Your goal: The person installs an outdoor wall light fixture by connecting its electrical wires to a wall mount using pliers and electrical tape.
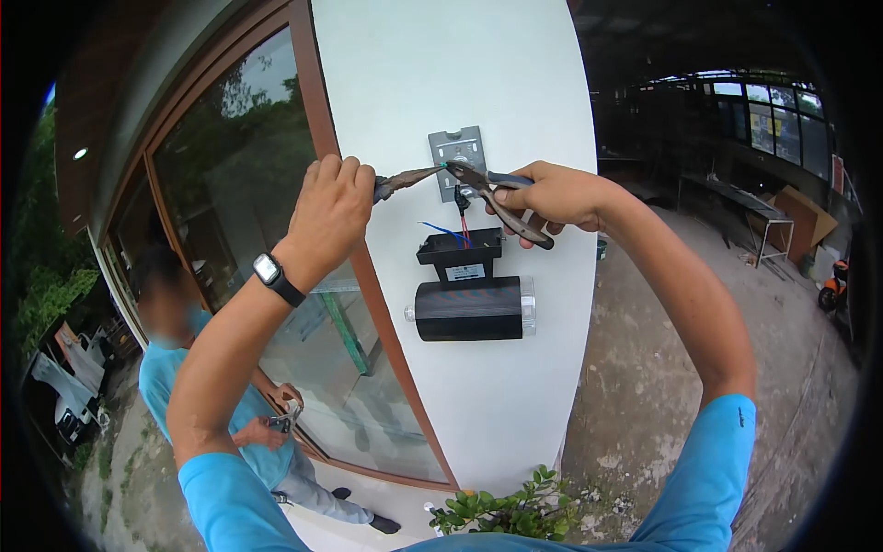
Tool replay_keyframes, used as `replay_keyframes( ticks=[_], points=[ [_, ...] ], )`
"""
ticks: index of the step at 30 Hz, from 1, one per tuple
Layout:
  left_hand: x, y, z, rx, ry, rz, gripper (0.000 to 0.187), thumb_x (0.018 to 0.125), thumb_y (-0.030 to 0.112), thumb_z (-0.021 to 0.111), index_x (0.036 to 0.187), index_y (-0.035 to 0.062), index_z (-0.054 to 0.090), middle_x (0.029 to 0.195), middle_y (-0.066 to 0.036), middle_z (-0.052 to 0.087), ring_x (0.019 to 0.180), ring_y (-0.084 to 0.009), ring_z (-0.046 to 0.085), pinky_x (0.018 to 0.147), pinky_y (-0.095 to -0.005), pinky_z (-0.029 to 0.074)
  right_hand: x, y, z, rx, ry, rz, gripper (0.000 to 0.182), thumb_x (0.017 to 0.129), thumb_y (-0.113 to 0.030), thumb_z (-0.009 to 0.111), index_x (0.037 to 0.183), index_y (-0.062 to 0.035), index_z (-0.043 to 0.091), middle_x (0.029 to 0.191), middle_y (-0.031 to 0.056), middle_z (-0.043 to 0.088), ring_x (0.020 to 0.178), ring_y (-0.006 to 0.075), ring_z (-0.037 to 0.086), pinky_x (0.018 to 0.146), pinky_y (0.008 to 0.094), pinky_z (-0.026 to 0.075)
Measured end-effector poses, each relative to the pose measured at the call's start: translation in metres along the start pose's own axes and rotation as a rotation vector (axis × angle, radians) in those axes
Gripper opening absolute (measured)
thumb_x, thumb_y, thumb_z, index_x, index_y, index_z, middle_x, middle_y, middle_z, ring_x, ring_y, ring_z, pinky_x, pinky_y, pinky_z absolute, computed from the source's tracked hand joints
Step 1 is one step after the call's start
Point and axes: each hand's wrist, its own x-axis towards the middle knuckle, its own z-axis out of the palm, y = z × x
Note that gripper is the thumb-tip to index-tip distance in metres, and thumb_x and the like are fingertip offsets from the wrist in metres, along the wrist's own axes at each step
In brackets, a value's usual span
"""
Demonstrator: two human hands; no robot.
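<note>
My left hand (333, 201) is closed around long-nose pliers (411, 178), which point right. In my right hand (558, 195) is a pair of combination pliers (471, 175), its handles spread and its jaws pointing left. Both tool tips meet at a small green wire end (444, 166) in front of a grey mounting plate (445, 144) on the white wall. Below hangs a black cylindrical wall lamp (469, 309) with a box-like base (430, 247). Blue wire (441, 228) and red wires (465, 227) rise from that base; a dark connector sits above them.
On the left, a co-worker (253, 405) in a blue shirt stands holding a metal tool (288, 416). A brown-framed glass door (354, 304) borders the wall (515, 405). A leafy plant (506, 513) grows at the wall's foot. A table (736, 207) stands far right.
</note>
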Motion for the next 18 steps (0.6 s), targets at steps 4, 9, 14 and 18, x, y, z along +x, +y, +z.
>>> replay_keyframes(
  ticks=[4, 9, 14, 18],
  points=[
    [0.008, -0.004, 0.010, -0.230, -0.062, -0.092, 0.025, 0.082, -0.004, 0.063, 0.105, 0.0013, 0.055, 0.097, -0.013, 0.057, 0.092, -0.0343, 0.060, 0.072, -0.0442, 0.054, 0.001, 0.004, -0.006, 0.176, -0.077, -0.010, 0.032, 0.109, -0.026, 0.053, 0.120, 0.0002, 0.067, 0.087, 0.0133, 0.073, 0.063, 0.0161, 0.070, 0.041, 0.0227, 0.037],
    [0.010, -0.007, 0.036, -0.334, 0.004, -0.059, 0.034, 0.080, -0.004, 0.066, 0.111, 0.0023, 0.054, 0.097, -0.014, 0.056, 0.086, -0.0353, 0.063, 0.071, -0.0442, 0.054, 0.001, 0.007, -0.007, 0.275, -0.128, -0.010, 0.034, 0.112, -0.025, 0.048, 0.123, 0.0020, 0.065, 0.088, 0.0145, 0.071, 0.063, 0.0165, 0.070, 0.039, 0.0194, 0.032],
    [0.011, 0.009, 0.052, -0.432, -0.006, -0.125, 0.027, 0.084, 0.000, 0.065, 0.108, 0.0011, 0.054, 0.098, -0.015, 0.059, 0.084, -0.0358, 0.068, 0.071, -0.0454, 0.056, 0.001, 0.015, -0.009, 0.386, -0.177, -0.006, 0.031, 0.112, -0.026, 0.048, 0.118, -0.0012, 0.065, 0.096, 0.0162, 0.072, 0.069, 0.0146, 0.071, 0.041, 0.0200, 0.032],
    [0.010, 0.011, 0.048, -0.724, -0.082, -0.163, 0.022, 0.085, -0.002, 0.067, 0.105, -0.0003, 0.057, 0.088, -0.020, 0.062, 0.079, -0.0410, 0.063, 0.069, -0.0472, 0.050, 0.004, 0.017, -0.006, 0.392, -0.152, -0.020, 0.033, 0.112, -0.023, 0.046, 0.124, 0.0024, 0.064, 0.091, 0.0157, 0.071, 0.068, 0.0178, 0.073, 0.040, 0.0202, 0.039]
  ],
)
